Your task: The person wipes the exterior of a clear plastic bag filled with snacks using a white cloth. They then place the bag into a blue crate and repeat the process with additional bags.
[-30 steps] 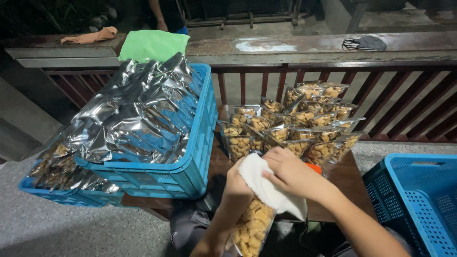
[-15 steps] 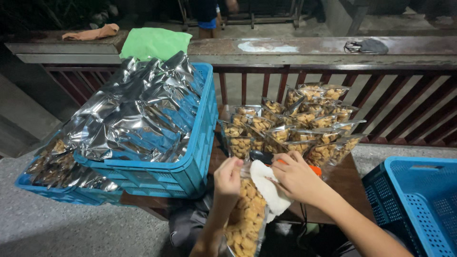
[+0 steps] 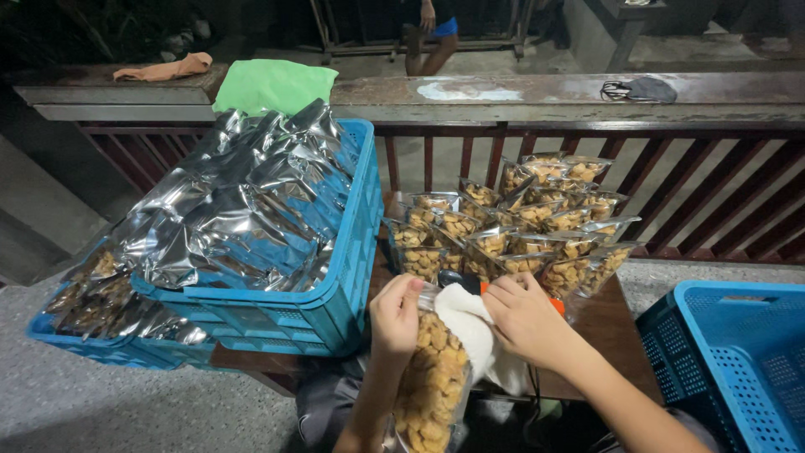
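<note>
My left hand (image 3: 394, 315) pinches the top edge of a clear bag of golden snack pieces (image 3: 429, 386), held upright in front of me. My right hand (image 3: 524, 323) presses a white cloth (image 3: 470, 331) against the upper part of that bag. An orange and black tool (image 3: 474, 285) lies on the dark wooden table (image 3: 608, 323) just behind my hands, mostly hidden. Several filled clear snack bags (image 3: 511, 231) stand in rows on the table beyond.
A blue crate (image 3: 335, 277) piled with silver foil bags (image 3: 243, 205) stands at left, another blue crate (image 3: 75, 331) below it. A third blue crate (image 3: 729, 352) is at right. Behind runs a railing ledge (image 3: 503, 92) bearing a green cloth (image 3: 272, 84). A person's legs (image 3: 428, 38) show beyond.
My hands and the snack bag have dropped lower. The white cloth, earlier draped over the bag's top, now sits against its right side while my left hand grips the top edge.
</note>
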